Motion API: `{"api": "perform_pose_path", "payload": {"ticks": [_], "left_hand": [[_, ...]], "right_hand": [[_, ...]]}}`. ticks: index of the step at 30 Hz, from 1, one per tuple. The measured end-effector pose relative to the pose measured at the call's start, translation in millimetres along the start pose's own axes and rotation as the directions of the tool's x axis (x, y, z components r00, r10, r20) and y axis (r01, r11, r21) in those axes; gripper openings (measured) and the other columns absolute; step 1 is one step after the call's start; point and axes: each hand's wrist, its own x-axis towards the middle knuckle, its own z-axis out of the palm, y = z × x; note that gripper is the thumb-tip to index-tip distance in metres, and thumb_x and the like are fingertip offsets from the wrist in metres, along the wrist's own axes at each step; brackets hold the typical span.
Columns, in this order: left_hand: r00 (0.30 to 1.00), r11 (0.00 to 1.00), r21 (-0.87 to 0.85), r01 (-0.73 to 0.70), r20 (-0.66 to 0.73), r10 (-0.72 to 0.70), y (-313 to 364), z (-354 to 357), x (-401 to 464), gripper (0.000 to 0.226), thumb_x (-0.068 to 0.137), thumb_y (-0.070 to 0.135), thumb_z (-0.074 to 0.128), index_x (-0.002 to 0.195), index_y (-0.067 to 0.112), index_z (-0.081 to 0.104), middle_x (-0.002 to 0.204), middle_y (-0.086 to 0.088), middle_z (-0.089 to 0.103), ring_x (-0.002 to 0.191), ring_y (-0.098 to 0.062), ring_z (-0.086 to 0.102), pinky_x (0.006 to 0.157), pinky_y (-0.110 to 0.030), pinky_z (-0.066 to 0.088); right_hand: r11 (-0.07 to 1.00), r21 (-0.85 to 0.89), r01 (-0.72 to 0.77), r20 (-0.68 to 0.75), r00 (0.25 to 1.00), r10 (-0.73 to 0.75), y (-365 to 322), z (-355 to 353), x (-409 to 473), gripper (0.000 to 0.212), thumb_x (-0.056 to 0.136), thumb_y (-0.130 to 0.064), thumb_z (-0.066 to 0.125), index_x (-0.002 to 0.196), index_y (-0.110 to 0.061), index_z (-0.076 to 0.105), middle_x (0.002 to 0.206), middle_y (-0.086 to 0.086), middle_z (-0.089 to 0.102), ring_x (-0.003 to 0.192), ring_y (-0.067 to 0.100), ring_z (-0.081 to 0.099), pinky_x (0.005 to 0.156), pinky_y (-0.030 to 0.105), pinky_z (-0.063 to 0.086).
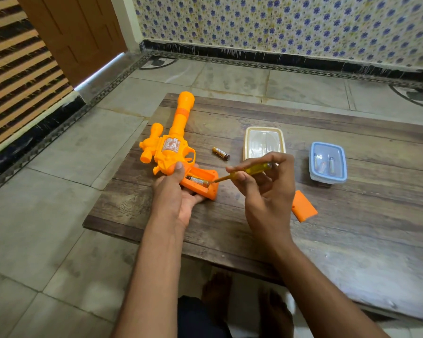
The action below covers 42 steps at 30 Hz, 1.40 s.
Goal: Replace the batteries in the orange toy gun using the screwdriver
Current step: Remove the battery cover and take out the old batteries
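In the head view, the orange toy gun lies left of centre on the wooden table, barrel pointing to the top of the frame. The left hand cradles its grip from below, fingers curled under it and thumb pressed on top. The battery compartment is open, one battery inside. The right hand pinches a yellow-handled screwdriver between thumb and fingers, its tip at that battery's end. A loose battery lies just above. The orange compartment cover rests right of the right hand. A cream-lidded container and a blue-rimmed container holding batteries sit further right.
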Motion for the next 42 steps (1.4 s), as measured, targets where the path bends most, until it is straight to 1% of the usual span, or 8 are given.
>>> {"api": "perform_pose_path", "payload": {"ticks": [7,12,15,21,28,33,36,42], "left_hand": [[1.000,1.000,-0.006,0.011,0.023,-0.011,-1,2,-1,0.037,0.105,0.017,0.054,0.141,0.008,0.052,0.123,-0.021,0.068,0.100,-0.035,0.068,0.062,-0.056,0.053],[1.000,1.000,-0.020,0.019,0.016,-0.019,-3,1,0,0.041,0.104,0.016,0.057,0.143,0.010,0.050,0.131,-0.023,0.066,0.114,-0.040,0.065,0.064,-0.058,0.055],[1.000,1.000,-0.020,0.008,0.024,-0.007,-2,2,-1,0.036,0.104,0.016,0.056,0.139,0.010,0.053,0.132,-0.022,0.064,0.112,-0.039,0.065,0.064,-0.059,0.057],[1.000,1.000,0.008,0.011,0.009,-0.012,-3,3,-2,0.034,0.104,0.016,0.057,0.137,0.010,0.054,0.128,-0.021,0.067,0.113,-0.040,0.066,0.067,-0.058,0.058],[1.000,1.000,-0.011,0.015,0.012,-0.015,-2,3,0,0.041,0.104,0.016,0.057,0.143,0.009,0.050,0.129,-0.024,0.065,0.118,-0.042,0.064,0.069,-0.060,0.056],[1.000,1.000,-0.010,0.008,0.014,-0.008,-2,1,1,0.040,0.104,0.015,0.056,0.143,0.009,0.049,0.127,-0.022,0.066,0.103,-0.036,0.068,0.062,-0.056,0.056],[1.000,1.000,-0.001,0.002,0.013,-0.002,-3,1,2,0.042,0.104,0.015,0.057,0.145,0.010,0.048,0.132,-0.023,0.064,0.109,-0.039,0.066,0.062,-0.057,0.056],[0.999,1.000,0.021,-0.013,0.030,0.013,-3,1,1,0.034,0.105,0.014,0.054,0.138,0.007,0.053,0.129,-0.024,0.066,0.106,-0.038,0.068,0.061,-0.056,0.056]], "right_hand": [[0.981,0.178,-0.083,-0.074,0.992,0.098,-10,4,10,0.040,0.096,0.017,0.055,0.103,-0.020,0.042,0.106,0.020,0.068,0.100,0.034,0.076,0.087,0.054,0.062],[0.998,0.033,0.062,-0.058,0.996,-0.060,-8,9,18,0.037,0.097,0.014,0.056,0.116,-0.014,0.042,0.100,0.027,0.061,0.090,0.039,0.073,0.084,0.046,0.062],[0.973,-0.079,0.218,0.073,0.974,-0.212,-10,13,24,0.042,0.098,0.014,0.051,0.125,-0.017,0.041,0.093,0.023,0.054,0.083,0.038,0.065,0.080,0.048,0.061],[0.951,-0.154,0.268,0.186,0.953,-0.238,-6,20,23,0.036,0.097,0.008,0.052,0.125,-0.012,0.041,0.092,0.015,0.056,0.080,0.032,0.067,0.074,0.053,0.059],[0.979,-0.114,0.172,0.152,0.976,-0.154,0,20,21,0.034,0.098,0.013,0.050,0.120,-0.011,0.039,0.095,0.020,0.056,0.082,0.034,0.071,0.078,0.056,0.060],[0.999,0.044,0.004,-0.012,1.000,-0.004,0,21,17,0.032,0.100,0.014,0.047,0.119,-0.011,0.038,0.101,0.026,0.056,0.085,0.037,0.074,0.086,0.054,0.062],[0.988,0.133,-0.073,-0.097,0.991,0.086,2,22,17,0.033,0.101,0.012,0.047,0.119,-0.015,0.038,0.107,0.028,0.057,0.086,0.036,0.075,0.085,0.051,0.063],[0.944,0.302,-0.132,-0.184,0.964,0.194,7,25,19,0.034,0.102,0.011,0.049,0.120,-0.015,0.038,0.093,0.001,0.065,0.081,0.031,0.074,0.082,0.044,0.062]]}}
